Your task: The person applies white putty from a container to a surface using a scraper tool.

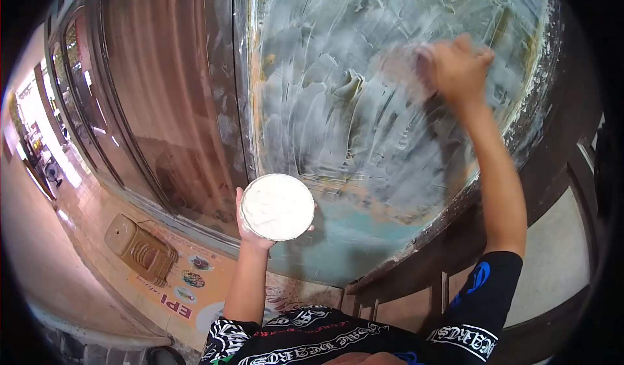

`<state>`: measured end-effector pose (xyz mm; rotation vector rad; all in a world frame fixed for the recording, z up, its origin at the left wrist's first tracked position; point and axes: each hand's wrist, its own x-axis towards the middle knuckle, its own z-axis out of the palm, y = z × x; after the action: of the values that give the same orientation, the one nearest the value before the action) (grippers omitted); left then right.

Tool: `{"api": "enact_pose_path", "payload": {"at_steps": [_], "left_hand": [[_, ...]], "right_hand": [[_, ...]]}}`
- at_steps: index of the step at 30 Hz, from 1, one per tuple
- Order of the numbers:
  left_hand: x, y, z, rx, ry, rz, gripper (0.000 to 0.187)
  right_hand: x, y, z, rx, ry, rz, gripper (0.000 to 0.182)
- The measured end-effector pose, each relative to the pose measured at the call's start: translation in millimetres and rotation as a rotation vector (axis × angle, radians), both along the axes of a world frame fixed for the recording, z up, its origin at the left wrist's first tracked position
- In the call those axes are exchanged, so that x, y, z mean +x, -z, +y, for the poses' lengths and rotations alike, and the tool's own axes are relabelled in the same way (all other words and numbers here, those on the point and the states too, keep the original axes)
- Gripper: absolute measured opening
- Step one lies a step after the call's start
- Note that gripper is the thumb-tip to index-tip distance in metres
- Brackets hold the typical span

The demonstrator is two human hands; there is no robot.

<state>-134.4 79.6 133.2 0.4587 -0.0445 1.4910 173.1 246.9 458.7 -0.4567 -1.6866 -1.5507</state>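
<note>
A round container [277,207] filled with a white paste rests in my left hand [246,228], whose fingers wrap round its sides from below. At the upper right, my right hand [458,71] is against or just in front of a grey-green wall panel [338,235]. Its fingers are curled round something blurred by motion, which I cannot make out. White, streaky smears cover most of the panel, with thicker ridges near its middle. The lower strip of the panel is smoother and pale green.
Dark-framed glass with a reddish-brown curtain [166,59] stands left of the panel. On the floor lie a printed banner [214,280] and a brown plastic stool [140,248]. A dark wooden frame with pale panels [559,248] is at the right.
</note>
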Motion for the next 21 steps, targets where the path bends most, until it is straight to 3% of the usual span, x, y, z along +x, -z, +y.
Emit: {"api": "enact_pose_path", "payload": {"at_steps": [3, 5, 6, 7, 8, 10, 12, 13, 17, 19, 21], "left_hand": [[1, -5, -3, 0.020, 0.004, -0.013, 0.086], [-1, -3, -1, 0.044, 0.031, -0.055, 0.087], [-1, -3, -1, 0.047, 0.027, -0.059, 0.087], [-2, -4, -1, 0.045, 0.023, -0.058, 0.087], [-2, -4, -2, 0.040, 0.019, -0.055, 0.087], [-1, -5, 0, 0.042, 0.033, -0.078, 0.087], [0, -9, 0, 0.110, 0.068, -0.036, 0.086], [-3, 0, 3, -0.061, -0.072, -0.029, 0.084], [-5, -2, 3, 0.009, -0.033, -0.009, 0.084], [-4, -9, -2, 0.035, -0.008, -0.021, 0.085], [-6, -9, -4, 0.011, -0.029, -0.012, 0.085]], "right_hand": [[21, -44, -18, -0.006, 0.055, 0.166, 0.020], [15, -35, -33, -0.028, -0.133, 0.168, 0.016], [2, -18, -35, -0.004, -0.207, 0.056, 0.013], [-4, 9, -42, -0.209, -0.179, -0.008, 0.012], [-18, 41, -37, -0.161, -0.197, -0.186, 0.010], [-29, 100, -38, -0.368, -0.164, -0.391, 0.016], [-35, 126, -24, -0.382, -0.145, -0.441, 0.019], [-36, 130, -22, -0.394, -0.127, -0.492, 0.022], [-26, 24, 4, 0.000, -0.077, -0.180, 0.024], [-9, -27, -10, -0.070, -0.034, 0.072, 0.022], [-7, -35, -21, -0.088, -0.083, 0.125, 0.020]]}}
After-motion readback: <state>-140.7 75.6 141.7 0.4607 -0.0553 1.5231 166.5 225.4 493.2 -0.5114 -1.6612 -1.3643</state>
